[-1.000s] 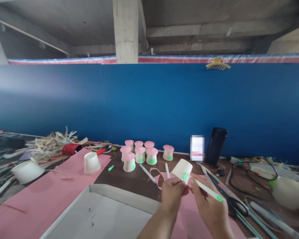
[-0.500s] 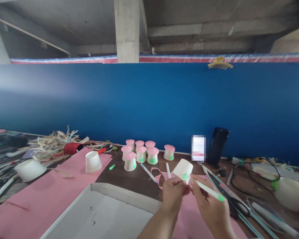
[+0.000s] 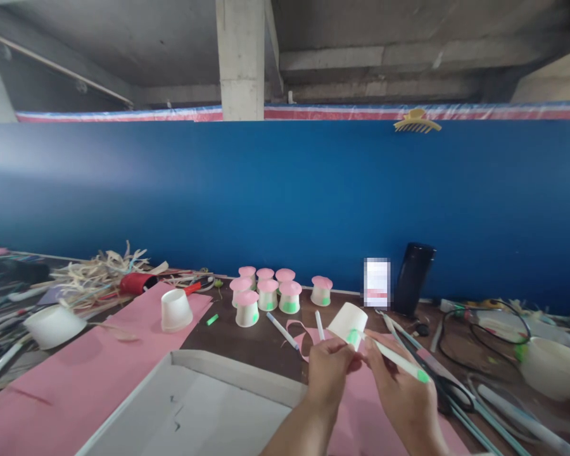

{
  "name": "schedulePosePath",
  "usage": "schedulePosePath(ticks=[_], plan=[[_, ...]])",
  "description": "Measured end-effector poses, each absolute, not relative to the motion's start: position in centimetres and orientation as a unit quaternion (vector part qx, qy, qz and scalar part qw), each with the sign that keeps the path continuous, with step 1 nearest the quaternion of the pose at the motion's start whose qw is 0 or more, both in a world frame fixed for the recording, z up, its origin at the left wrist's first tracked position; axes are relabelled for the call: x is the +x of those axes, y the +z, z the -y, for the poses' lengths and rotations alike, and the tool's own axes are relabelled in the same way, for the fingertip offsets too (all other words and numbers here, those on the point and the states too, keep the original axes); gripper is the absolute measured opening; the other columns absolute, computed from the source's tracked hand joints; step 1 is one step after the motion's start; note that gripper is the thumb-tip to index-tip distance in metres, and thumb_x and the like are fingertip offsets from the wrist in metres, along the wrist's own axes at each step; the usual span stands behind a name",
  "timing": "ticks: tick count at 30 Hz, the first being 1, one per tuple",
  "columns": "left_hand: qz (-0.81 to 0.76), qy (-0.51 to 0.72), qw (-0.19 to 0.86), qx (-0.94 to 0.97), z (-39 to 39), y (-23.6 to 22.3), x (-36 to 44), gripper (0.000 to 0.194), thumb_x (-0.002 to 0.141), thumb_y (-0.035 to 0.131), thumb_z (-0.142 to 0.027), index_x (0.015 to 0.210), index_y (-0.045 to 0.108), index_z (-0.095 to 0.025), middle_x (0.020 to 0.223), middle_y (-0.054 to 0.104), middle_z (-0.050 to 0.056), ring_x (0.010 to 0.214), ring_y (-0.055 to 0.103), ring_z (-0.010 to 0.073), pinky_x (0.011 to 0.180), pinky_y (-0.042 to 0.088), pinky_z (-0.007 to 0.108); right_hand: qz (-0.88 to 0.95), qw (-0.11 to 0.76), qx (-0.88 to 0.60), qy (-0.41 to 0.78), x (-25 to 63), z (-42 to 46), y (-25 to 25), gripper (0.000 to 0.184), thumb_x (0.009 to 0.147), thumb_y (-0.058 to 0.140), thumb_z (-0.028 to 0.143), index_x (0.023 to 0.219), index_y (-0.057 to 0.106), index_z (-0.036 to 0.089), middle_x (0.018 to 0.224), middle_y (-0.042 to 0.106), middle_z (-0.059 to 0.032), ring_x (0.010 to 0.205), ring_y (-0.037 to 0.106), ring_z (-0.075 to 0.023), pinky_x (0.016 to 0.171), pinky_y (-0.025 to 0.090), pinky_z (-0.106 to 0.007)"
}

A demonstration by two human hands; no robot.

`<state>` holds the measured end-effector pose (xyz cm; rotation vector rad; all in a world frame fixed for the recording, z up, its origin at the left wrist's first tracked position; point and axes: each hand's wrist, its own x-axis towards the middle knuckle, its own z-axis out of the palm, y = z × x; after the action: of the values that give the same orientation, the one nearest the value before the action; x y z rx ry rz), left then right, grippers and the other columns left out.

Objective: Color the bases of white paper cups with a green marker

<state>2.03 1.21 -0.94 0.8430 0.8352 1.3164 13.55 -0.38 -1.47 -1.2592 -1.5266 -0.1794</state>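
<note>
My left hand [image 3: 330, 373] is closed on the rim of a white paper cup [image 3: 346, 322], which is tilted bottom-up and away from me. In my right hand [image 3: 399, 386] is a white marker [image 3: 399, 361] with a green end, held like a pen. Its tip meets the cup's side at a green patch. Beyond my hands stand several upside-down white cups [image 3: 290, 304] with pink paper discs on top and green patches on their sides. A green marker cap [image 3: 212, 320] lies on the dark table, left of a capped pale marker [image 3: 282, 331].
A shallow white box lid [image 3: 228, 389] lies in front. Pink paper sheets [image 3: 109, 354] spread to the left, with another white cup [image 3: 176, 310] standing on one. Scissors [image 3: 449, 389], a black cylinder [image 3: 413, 278] and cables are at right. A blue partition [image 3: 285, 196] closes the back.
The marker tip has shifted slightly over the cup, and the green patch looks a bit different in shape. My hands stay almost in place; the whole view drifts slightly.
</note>
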Motion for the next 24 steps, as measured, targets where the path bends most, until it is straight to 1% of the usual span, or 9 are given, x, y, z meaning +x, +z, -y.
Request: schedulePosePath(ticks=[3, 6, 10, 15, 21, 24], plan=[[-0.360, 0.576, 0.643, 0.353, -1.20, -1.17, 2.13, 0.013, 0.062, 0.064, -0.022, 0.055, 0.065, -0.011, 0.059, 0.063, 0.005, 0.061, 0.057, 0.0146, 0.070, 0.048, 0.031, 0.637, 0.552, -0.530, -0.092, 13.82, 0.21, -1.76, 0.025, 0.084, 0.053, 0.034, 0.098, 0.067, 0.018, 0.094, 0.070, -0.0052, 0.082, 0.067, -0.0180, 0.074, 0.052, -0.025], [-0.359, 0.575, 0.647, 0.348, -1.25, -1.15, 2.07, 0.013, 0.062, 0.065, -0.022, 0.057, 0.067, -0.010, 0.060, 0.064, 0.006, 0.062, 0.058, 0.0152, 0.072, 0.049, 0.032, 0.639, 0.549, -0.533, -0.078, 13.91, 0.14, -1.86, 0.025, 0.084, 0.053, 0.034, 0.098, 0.067, 0.019, 0.093, 0.070, -0.0050, 0.080, 0.067, -0.0176, 0.073, 0.053, -0.026], [-0.356, 0.577, 0.649, 0.345, -1.35, -1.05, 1.98, 0.013, 0.061, 0.066, -0.021, 0.057, 0.067, -0.010, 0.059, 0.063, 0.006, 0.061, 0.058, 0.0147, 0.072, 0.050, 0.032, 0.655, 0.542, -0.525, -0.041, 13.80, 0.29, -1.80, 0.024, 0.085, 0.051, 0.035, 0.095, 0.066, 0.018, 0.093, 0.070, -0.0053, 0.081, 0.067, -0.0176, 0.072, 0.053, -0.026], [-0.360, 0.579, 0.647, 0.342, -1.38, -1.26, 2.05, 0.013, 0.062, 0.066, -0.022, 0.057, 0.067, -0.010, 0.061, 0.064, 0.007, 0.064, 0.059, 0.0156, 0.073, 0.050, 0.032, 0.640, 0.559, -0.519, -0.087, 13.76, 0.33, -1.96, 0.024, 0.083, 0.055, 0.033, 0.097, 0.067, 0.018, 0.094, 0.070, -0.0058, 0.084, 0.067, -0.0186, 0.075, 0.053, -0.027], [-0.355, 0.579, 0.648, 0.345, -1.40, -1.16, 2.09, 0.011, 0.061, 0.066, -0.020, 0.056, 0.066, -0.010, 0.057, 0.062, 0.005, 0.060, 0.057, 0.0142, 0.070, 0.050, 0.031, 0.649, 0.549, -0.523, -0.065, 13.74, 0.19, -1.86, 0.024, 0.085, 0.052, 0.033, 0.095, 0.067, 0.018, 0.093, 0.070, -0.0062, 0.080, 0.067, -0.0182, 0.073, 0.054, -0.027], [-0.360, 0.578, 0.646, 0.345, -1.40, -1.16, 2.09, 0.010, 0.061, 0.065, -0.020, 0.056, 0.066, -0.010, 0.058, 0.062, 0.005, 0.060, 0.057, 0.0137, 0.069, 0.049, 0.030, 0.644, 0.558, -0.516, -0.082, 13.68, 0.28, -1.78, 0.024, 0.084, 0.054, 0.033, 0.096, 0.067, 0.018, 0.094, 0.070, -0.0064, 0.082, 0.067, -0.0182, 0.073, 0.053, -0.026]])
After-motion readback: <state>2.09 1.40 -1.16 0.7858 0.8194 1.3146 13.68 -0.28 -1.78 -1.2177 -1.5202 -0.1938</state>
